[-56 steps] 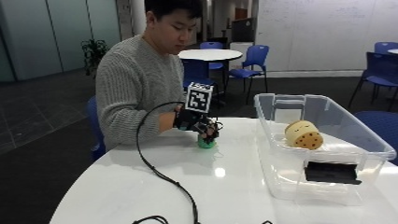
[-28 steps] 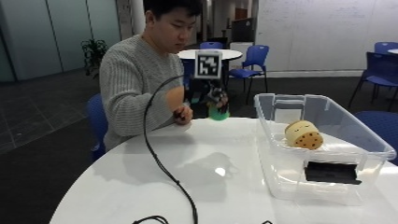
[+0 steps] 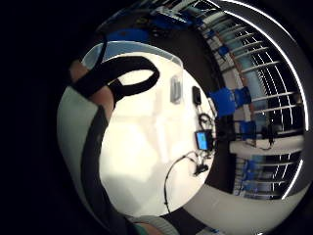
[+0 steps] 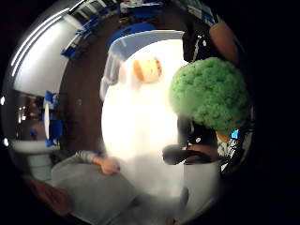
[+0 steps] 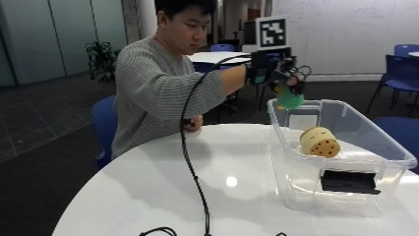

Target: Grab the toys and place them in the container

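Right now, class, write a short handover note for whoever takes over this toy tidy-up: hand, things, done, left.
Right hand: holds the green broccoli toy in the air, at the near rim of the clear container.
Inside the container: a yellow spotted toy lies on the floor.
Done: one toy binned, the broccoli lifted off the white table.
Left: carry the broccoli over the opening and let go. No other loose toys show on the table.

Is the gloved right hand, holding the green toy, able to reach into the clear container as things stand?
Probably yes. The right hand holds the green toy above the container rim, and the container's top is open.
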